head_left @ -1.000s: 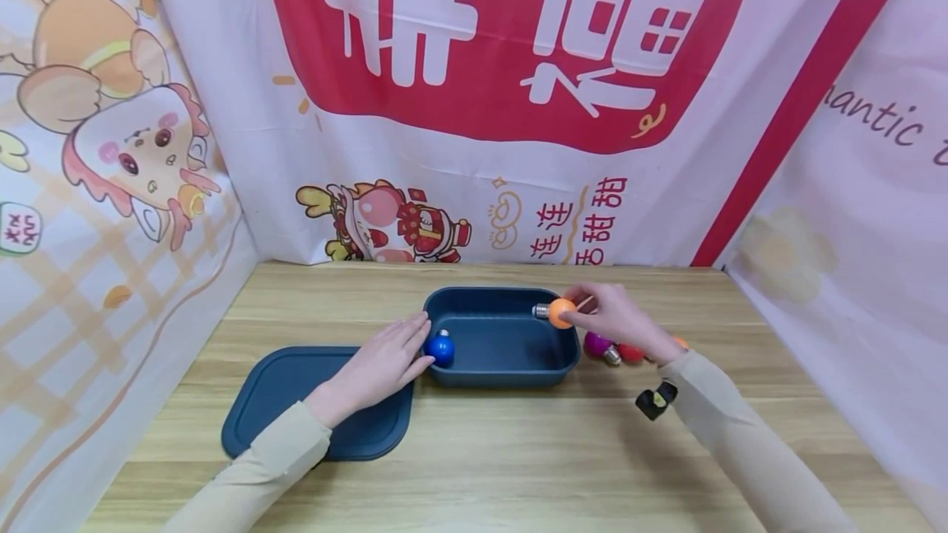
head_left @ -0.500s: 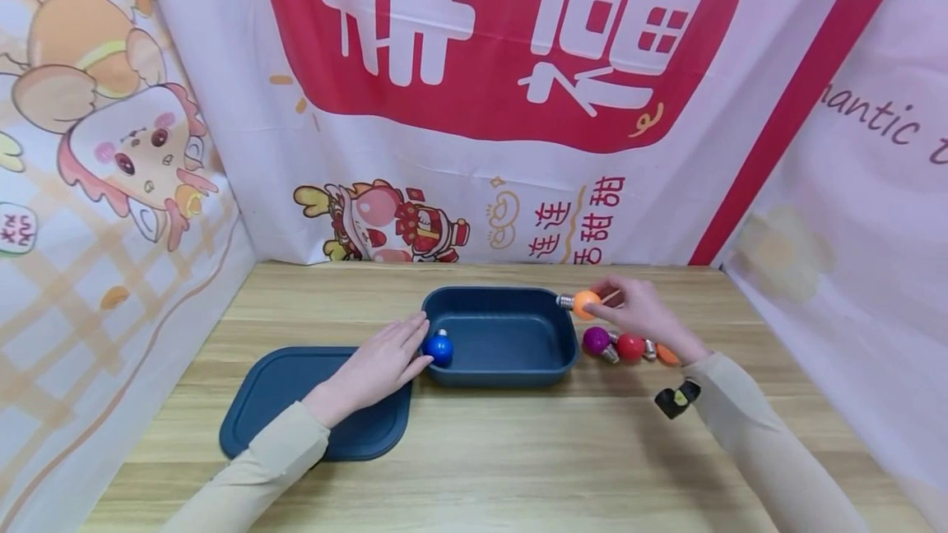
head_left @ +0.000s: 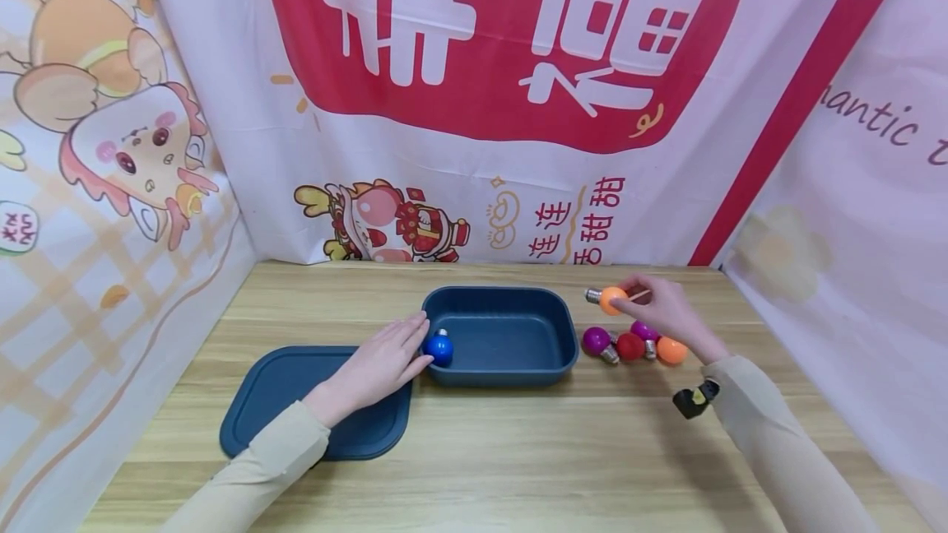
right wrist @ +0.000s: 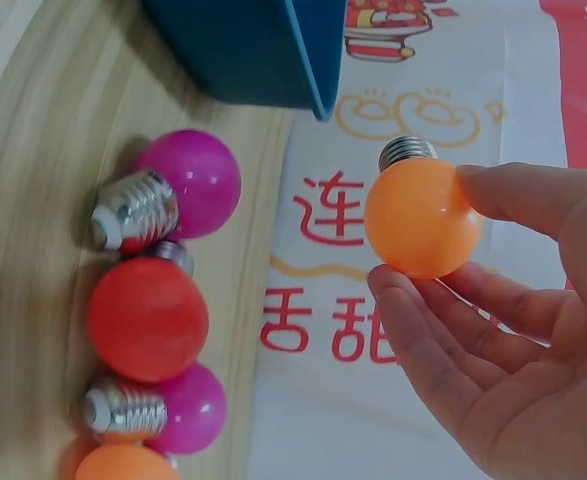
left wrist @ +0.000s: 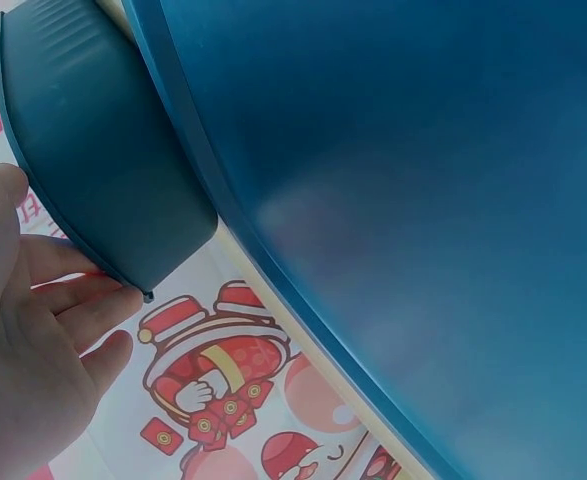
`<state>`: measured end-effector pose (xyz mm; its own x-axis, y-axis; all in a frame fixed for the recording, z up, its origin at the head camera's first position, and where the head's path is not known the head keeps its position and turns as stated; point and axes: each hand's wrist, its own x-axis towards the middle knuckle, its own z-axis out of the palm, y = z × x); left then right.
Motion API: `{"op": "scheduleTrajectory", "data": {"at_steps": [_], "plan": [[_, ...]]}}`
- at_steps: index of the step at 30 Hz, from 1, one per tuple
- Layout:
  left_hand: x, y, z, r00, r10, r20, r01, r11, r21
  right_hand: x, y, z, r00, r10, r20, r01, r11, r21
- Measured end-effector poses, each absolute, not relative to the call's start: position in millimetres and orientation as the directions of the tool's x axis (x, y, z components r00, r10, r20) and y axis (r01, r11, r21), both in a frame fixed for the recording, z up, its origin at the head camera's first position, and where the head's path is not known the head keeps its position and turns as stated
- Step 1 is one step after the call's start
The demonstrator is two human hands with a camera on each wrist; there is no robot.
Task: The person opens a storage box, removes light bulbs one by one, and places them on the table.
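An orange light bulb (right wrist: 423, 218) with a silver screw base is pinched between the thumb and fingers of my right hand (head_left: 662, 307), in the air right of the dark blue box (head_left: 504, 378). My left hand (head_left: 378, 364) rests its fingertips on the box's left rim; the left wrist view shows the fingers (left wrist: 93, 305) straight along that rim. Inside the box, at its left end, lies a blue bulb (head_left: 439, 348). To the box's right, a purple bulb (right wrist: 195, 180), a red bulb (right wrist: 148, 320), another purple bulb (right wrist: 193, 408) and another orange bulb (head_left: 671, 350) lie close together.
A dark blue lid (head_left: 274, 393) lies flat on the wooden table (head_left: 504, 459) left of the box, partly under my left forearm. Printed cloth (head_left: 415, 146) hangs behind the table and on both sides.
My right hand has moved right with the orange bulb, from over the box's right end to beyond its rim. The loose bulbs show more fully. My left hand stays put.
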<state>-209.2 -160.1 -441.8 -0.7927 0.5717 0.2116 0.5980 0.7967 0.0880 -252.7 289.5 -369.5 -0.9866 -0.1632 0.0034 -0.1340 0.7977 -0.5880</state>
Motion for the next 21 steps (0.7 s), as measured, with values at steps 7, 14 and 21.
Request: {"op": "scheduleTrajectory", "data": {"at_steps": [7, 14, 21], "plan": [[-208.9, -159.8, -441.8, -0.792, 0.571, 0.215, 0.598, 0.797, 0.088, -252.7, 305.4, -374.4, -0.991, -0.131, 0.023, -0.120, 0.811, -0.572], [-209.4, -159.4, -442.2, -0.791, 0.573, 0.216, 0.600, 0.795, 0.091, -249.6, 322.6, -383.5, -0.993, -0.104, 0.051, -0.115, 0.824, -0.554], [-209.7, -160.0, -442.7, -0.793, 0.570, 0.214, 0.597, 0.797, 0.092, -247.5, 342.0, -392.6, -0.990, -0.104, 0.100, -0.142, 0.815, -0.562]]}}
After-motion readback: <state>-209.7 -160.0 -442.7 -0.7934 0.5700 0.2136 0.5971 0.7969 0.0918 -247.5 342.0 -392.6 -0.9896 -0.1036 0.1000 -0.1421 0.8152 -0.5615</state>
